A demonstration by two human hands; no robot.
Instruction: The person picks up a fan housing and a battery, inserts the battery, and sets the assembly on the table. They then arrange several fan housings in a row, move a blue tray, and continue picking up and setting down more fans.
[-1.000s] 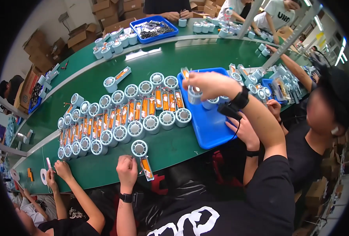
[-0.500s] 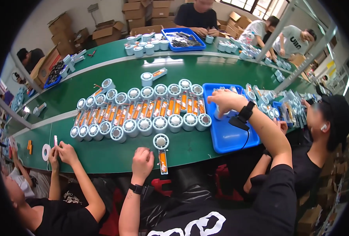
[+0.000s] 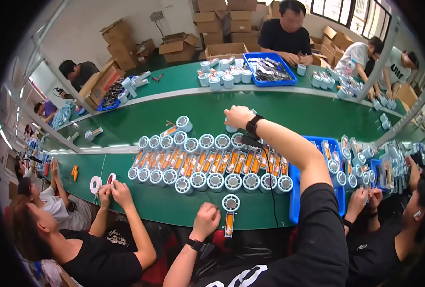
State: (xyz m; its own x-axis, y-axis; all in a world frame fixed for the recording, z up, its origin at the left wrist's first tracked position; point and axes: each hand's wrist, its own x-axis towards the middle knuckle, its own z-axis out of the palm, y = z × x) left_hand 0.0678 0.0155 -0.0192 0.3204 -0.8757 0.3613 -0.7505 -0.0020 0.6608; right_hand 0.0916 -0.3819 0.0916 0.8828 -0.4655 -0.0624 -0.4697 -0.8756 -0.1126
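Note:
My right hand point(image 3: 238, 118) reaches past the rows, its fingers curled down around a light blue handheld fan point(image 3: 230, 129) that it partly hides. My left hand point(image 3: 206, 217) is closed near the table's front edge; whatever lies in its fingers is hidden. Just right of it lies a single handheld fan point(image 3: 230, 203), its open handle showing an orange battery point(image 3: 229, 224). Beyond, two long rows of similar fans point(image 3: 233, 182) lie with round heads outward and orange batteries between. A dark cable hangs from near my right wrist across the rows.
A blue tray point(image 3: 294, 201) stands at the right end of the rows, partly behind my right arm. More fans point(image 3: 351, 167) crowd beyond it. Co-workers sit on both sides; the left one's hands are by a white tape roll point(image 3: 95, 184). A metal rail crosses the green table point(image 3: 174, 119).
My right hand has left the blue tray and moved left and away to the fan behind the rows. My left hand stays closed beside the single fan. The view has shifted.

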